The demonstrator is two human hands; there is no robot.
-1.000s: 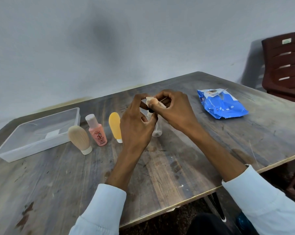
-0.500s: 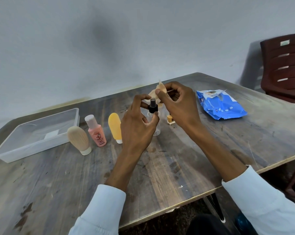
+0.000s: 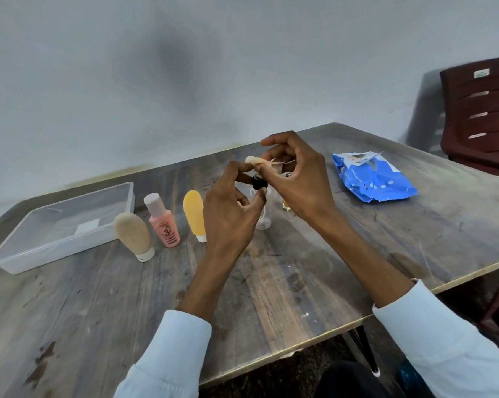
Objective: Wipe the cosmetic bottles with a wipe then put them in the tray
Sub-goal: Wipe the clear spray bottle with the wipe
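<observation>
A clear bottle (image 3: pixel 262 216) with a black cap stands upright under the left hand (image 3: pixel 231 216)'s fingers. The right hand (image 3: pixel 297 179) pinches a crumpled beige wipe (image 3: pixel 257 161) just above it. The clear empty tray (image 3: pixel 61 225) lies well left of both hands.

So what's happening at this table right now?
A person is cleaning small cosmetic bottles. The left hand holds a clear bottle with a black cap, while the right hand pinches a crumpled wipe just above the cap. Three other bottles stand beside the clear tray, which holds no bottles yet. A blue wipe pack lies on the right.
</observation>
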